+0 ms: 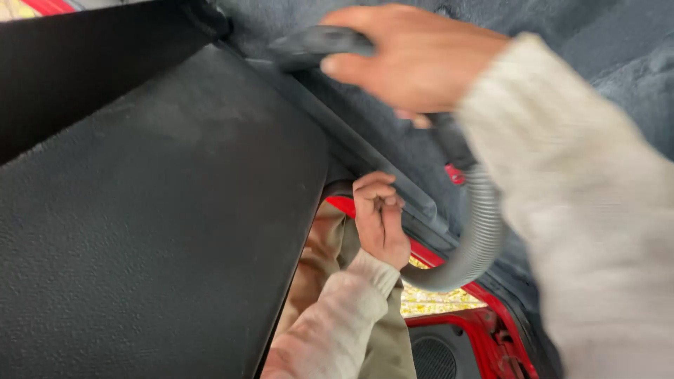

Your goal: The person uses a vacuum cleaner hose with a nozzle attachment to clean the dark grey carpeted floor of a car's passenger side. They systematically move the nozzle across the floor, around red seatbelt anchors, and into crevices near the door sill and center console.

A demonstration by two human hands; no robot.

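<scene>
My right hand (414, 60) is closed around the dark handle of a vacuum nozzle (309, 45), held against grey carpet lining (604, 42) at the top of the view. A grey ribbed hose (486, 231) curves down from the handle and loops back toward the middle. My left hand (379, 217) is curled over the edge of a large black textured panel (154, 210), which is tilted up and fills the left half. Both arms wear pale knitted sleeves. The nozzle's tip is blurred and partly hidden by my right hand.
Red painted car bodywork (484, 330) shows at the bottom right, with a round black speaker grille (432, 358) set in it. Olive trousers (382, 344) appear below my left arm. A dark trim strip (379, 165) runs diagonally between panel and carpet.
</scene>
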